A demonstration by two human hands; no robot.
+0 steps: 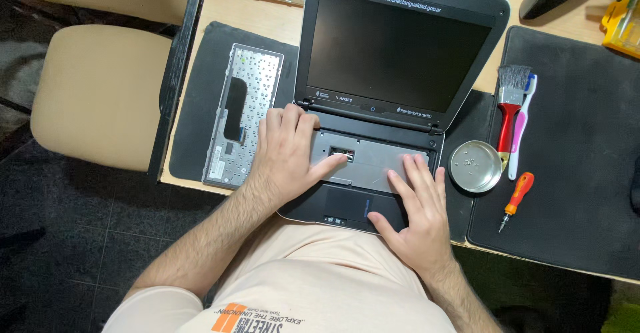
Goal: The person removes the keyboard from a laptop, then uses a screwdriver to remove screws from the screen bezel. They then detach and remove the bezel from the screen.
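Observation:
An open dark laptop (400, 53) stands on a black mat, its keyboard taken out so the grey metal tray (373, 163) under it is bare. My left hand (287, 153) lies flat on the left of that tray, its thumb at a small connector opening (342, 152). My right hand (417, 210) rests palm down on the tray's right part and the palm rest, thumb beside the touchpad (347, 203). Neither hand holds anything. The removed keyboard (241, 113) lies face down to the left of the laptop.
A round metal dish (475, 166) sits right of the laptop. Beside it lie a red-handled brush (510, 106), a white and pink toothbrush (522, 123) and an orange screwdriver (515, 201) on a second black mat (573, 153). A beige chair (100, 93) stands at the left.

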